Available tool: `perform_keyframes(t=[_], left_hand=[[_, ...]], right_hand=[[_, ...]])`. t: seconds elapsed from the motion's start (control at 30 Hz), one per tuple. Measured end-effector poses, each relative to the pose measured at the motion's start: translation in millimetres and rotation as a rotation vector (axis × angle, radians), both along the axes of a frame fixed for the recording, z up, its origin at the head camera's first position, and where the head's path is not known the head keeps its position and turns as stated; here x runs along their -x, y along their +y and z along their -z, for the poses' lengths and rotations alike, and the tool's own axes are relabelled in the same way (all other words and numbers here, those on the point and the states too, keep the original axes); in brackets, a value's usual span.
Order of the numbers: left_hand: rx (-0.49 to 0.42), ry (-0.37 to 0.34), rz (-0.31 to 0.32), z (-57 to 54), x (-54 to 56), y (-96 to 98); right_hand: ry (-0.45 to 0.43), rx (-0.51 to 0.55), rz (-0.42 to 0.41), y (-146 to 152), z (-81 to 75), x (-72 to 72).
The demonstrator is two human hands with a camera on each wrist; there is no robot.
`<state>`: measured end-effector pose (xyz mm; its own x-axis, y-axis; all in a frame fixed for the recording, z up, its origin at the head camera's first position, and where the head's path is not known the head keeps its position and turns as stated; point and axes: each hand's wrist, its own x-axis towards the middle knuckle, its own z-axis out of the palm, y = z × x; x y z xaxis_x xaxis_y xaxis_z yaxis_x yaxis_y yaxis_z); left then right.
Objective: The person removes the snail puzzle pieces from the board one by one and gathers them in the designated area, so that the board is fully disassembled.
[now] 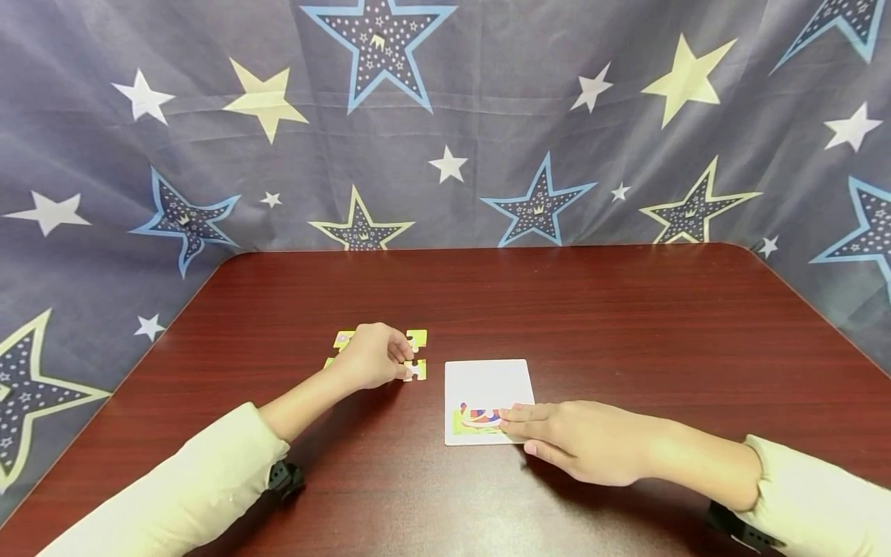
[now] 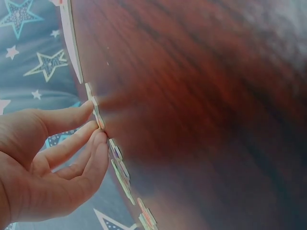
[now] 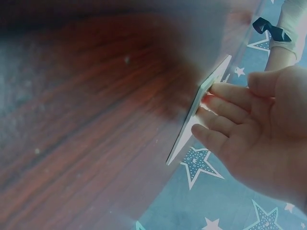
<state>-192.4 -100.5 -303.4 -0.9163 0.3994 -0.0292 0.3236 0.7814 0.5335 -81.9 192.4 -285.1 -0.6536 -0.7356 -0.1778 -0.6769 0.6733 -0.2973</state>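
My left hand (image 1: 372,356) is over a small group of yellow-green jigsaw pieces at left of centre. Its thumb and fingertips pinch the edges of one jigsaw piece (image 1: 420,370), seen edge-on in the left wrist view. Another piece (image 1: 418,338) lies just beyond the fingers, and a third (image 1: 343,339) shows behind the knuckles; the hand covers part of the group. My right hand (image 1: 592,441) rests with straight fingers on the lower right of a white square puzzle board (image 1: 487,381). Colourful printed puzzle pieces (image 1: 469,419) fill part of its near edge, partly under the fingertips.
The dark red wooden table (image 1: 626,309) stretches beyond and around both hands. A grey curtain (image 1: 480,124) with star prints hangs behind the table and along its sides. Black bands (image 1: 285,478) show at the cream sleeves (image 1: 202,483).
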Motion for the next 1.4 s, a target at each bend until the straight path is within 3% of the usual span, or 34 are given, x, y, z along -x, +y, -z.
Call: perform_keyframes(t=[0.5, 0.63, 0.87, 1.07, 1.4], left_hand=[[0.009, 0.011, 0.026, -5.4, 0.8, 2.9], [-0.015, 0.018, 0.105, -8.5, -8.2, 14.0], [-0.004, 0.022, 0.331, -8.9, -31.6, 39.7], [0.027, 0.013, 0.37, -6.2, -39.7, 53.2], [0.063, 0.077, 0.414, -4.1, -33.6, 65.9]], right_hand=[[0.019, 0.007, -0.001, -1.2, 1.0, -0.2], [0.017, 0.005, 0.004, -1.6, 0.4, 2.0], [0.039, 0.014, -0.011, -2.0, 1.7, 7.4], [0.055, 0.035, -0.014, 1.8, 1.4, 8.8], [0.056, 0.054, 0.003, 10.8, 2.9, 13.8]])
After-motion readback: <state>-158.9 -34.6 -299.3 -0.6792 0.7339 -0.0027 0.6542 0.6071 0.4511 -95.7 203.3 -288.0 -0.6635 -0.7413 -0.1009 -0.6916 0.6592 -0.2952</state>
